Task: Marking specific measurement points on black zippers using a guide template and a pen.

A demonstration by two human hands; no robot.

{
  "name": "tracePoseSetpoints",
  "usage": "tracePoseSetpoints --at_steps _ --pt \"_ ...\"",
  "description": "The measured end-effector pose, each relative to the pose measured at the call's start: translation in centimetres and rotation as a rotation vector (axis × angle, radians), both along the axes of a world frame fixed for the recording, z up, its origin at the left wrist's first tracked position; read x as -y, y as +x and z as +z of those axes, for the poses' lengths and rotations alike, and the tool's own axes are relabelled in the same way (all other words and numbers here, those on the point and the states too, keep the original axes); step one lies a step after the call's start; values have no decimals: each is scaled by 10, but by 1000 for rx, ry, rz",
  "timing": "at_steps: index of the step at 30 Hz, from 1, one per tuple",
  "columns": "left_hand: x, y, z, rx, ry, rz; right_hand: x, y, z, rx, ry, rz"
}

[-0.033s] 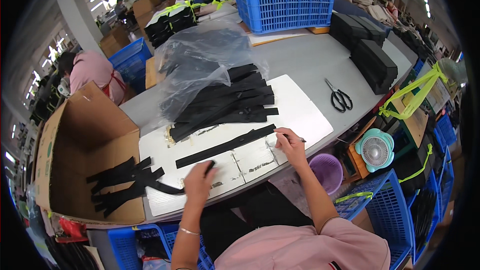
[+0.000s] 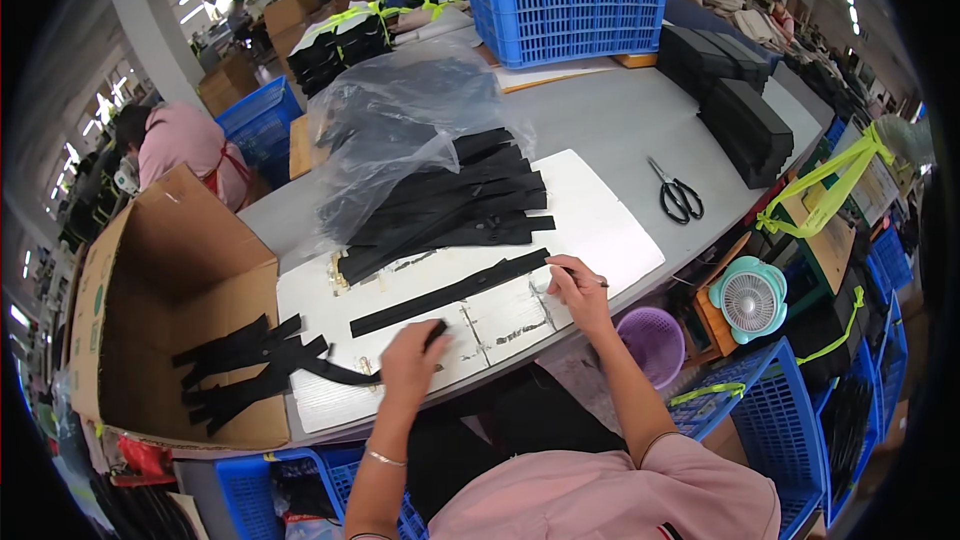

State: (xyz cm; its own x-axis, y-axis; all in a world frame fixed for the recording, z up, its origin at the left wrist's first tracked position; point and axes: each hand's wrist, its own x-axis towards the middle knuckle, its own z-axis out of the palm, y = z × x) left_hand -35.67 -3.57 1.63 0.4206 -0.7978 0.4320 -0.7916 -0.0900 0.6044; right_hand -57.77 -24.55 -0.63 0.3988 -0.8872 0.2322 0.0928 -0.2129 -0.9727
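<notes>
A long black strip [image 2: 450, 292] lies slantwise on a white board [image 2: 600, 210] on the grey table. My left hand [image 2: 410, 365] rests on the board just below the strip's left half, its fingers closed on a short black piece [image 2: 436, 332]. At the strip's right end, my right hand [image 2: 578, 290] pinches a thin dark pen-like tool [image 2: 590, 280]. A pile of similar black strips [image 2: 450, 205] lies behind, partly under a clear plastic bag [image 2: 400, 130].
An open cardboard box [image 2: 170, 270] at the left holds more black strips [image 2: 250, 360] that hang over its edge. Scissors [image 2: 678, 195], black boxes [image 2: 745, 120] and a blue basket [image 2: 570, 0] are on the table. A purple bin [image 2: 650, 340] and small fan [image 2: 748, 300] stand at the right. Another person [image 2: 175, 145] sits far left.
</notes>
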Motion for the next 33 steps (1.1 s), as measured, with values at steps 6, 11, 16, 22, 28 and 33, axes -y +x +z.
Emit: tracePoseSetpoints --at_steps 6,11,16,22,28,33 --pt "49 -50 -7 -50 68 -173 -52 1 -2 -396 -734 -95" --pt "54 -57 -13 -39 58 -213 -70 -3 -20 -427 -973 12" --pt "22 -36 -1 97 66 -136 -53 -30 -15 -665 -1062 -18" --pt "-32 5 0 33 79 21 -17 -52 -23 -733 -1016 -82" --pt "-44 13 10 77 136 113 -14 -52 -21 -669 -1018 -121" --pt "-12 -46 4 130 27 -35 -19 -51 -26 -703 -1062 -171"
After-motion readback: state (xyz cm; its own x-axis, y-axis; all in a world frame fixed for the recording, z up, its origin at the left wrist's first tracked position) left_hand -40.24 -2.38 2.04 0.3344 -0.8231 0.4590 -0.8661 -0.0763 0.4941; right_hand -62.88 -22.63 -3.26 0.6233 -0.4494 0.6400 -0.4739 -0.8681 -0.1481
